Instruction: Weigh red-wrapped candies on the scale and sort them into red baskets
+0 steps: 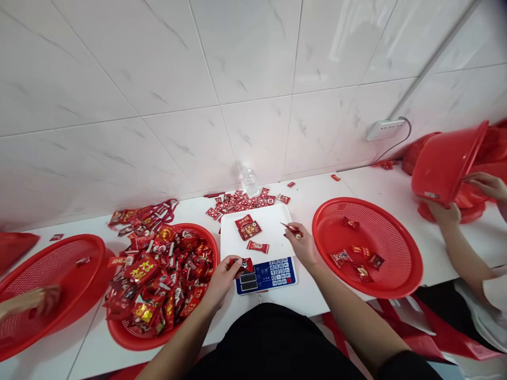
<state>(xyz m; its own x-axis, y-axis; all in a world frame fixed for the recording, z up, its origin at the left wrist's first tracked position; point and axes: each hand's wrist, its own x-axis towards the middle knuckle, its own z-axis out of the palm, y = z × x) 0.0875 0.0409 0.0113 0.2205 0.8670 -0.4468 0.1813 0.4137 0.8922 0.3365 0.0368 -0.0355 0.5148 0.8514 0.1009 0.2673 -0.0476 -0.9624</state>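
My left hand [226, 275] pinches a small red packet [246, 265] over the front left edge of a white scale tray [277, 227]. My right hand [300, 244] has its fingers closed on red wrapped candies [293, 230] above the tray's right side. Several red packets [249, 227] and one narrow packet [257, 247] lie on the tray. The scale's blue keypad panel [266, 275] shows below it. At the left, a red basket [119, 335] is heaped with red and gold packets [158, 279]. A red basket [412, 253] on the right holds a few packets [362, 272].
Loose small candies [237, 202] and a clear bottle [249, 181] are behind the tray. Another person's hand [45, 301] reaches into a red basket [85, 306] at far left. At far right, a person's hands hold a tilted red basin [443, 163] near a power strip [385, 129].
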